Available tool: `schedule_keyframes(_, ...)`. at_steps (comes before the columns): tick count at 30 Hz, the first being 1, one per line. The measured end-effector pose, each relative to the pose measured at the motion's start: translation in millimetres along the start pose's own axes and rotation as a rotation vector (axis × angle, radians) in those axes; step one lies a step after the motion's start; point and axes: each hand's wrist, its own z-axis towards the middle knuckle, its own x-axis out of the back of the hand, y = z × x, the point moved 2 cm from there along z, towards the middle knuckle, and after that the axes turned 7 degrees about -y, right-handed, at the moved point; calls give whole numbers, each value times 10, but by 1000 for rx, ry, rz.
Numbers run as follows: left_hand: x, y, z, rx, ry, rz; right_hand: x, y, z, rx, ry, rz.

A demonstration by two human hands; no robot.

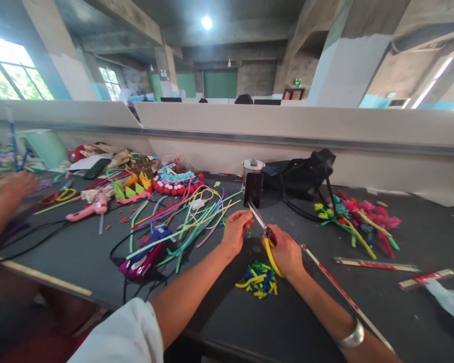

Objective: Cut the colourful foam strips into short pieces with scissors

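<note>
I can see the person's left hand (237, 232) with its fingertips close together in a pinch, right by the tip of the scissors (259, 219); if they pinch a little bit of something, it is too small for me to tell; the right hand (285, 252) has its fingers curled tight around the scissors' handles, and the blades point away toward the left fingertips; a bent yellow strip (272, 258) hangs by the right fingers, but I can't tell if it is part of the scissors.

Below the fingers, between the two arms, is a small heap of short cut pieces (259, 282), yellow, green and blue, on the dark table (295, 322); left of the left fingers lie lots of long fuzzy sticks (208, 229); just past the fingers a black phone (253, 188) stands up; past the right fingers sits a black bag (306, 174), and off to their right are pink fuzzy flowers (363, 214); far left of them all is another person's hand (18, 184).
</note>
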Motion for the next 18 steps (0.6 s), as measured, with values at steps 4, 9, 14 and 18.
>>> schedule_keyframes(4, 47, 12, 33, -30, 46, 7, -17, -6, -3, 3, -22, -69)
schedule_keyframes(9, 70, 32, 45, -30, 71, 59, -13, -10, -12, 14, -42, -83)
schedule_keyframes(14, 80, 37, 50, -45, 67, 60, -17, -18, -20, 9, -35, -95)
schedule_keyframes(18, 82, 39, 52, -56, 58, 49, -7, -32, -25, 17, -45, -83)
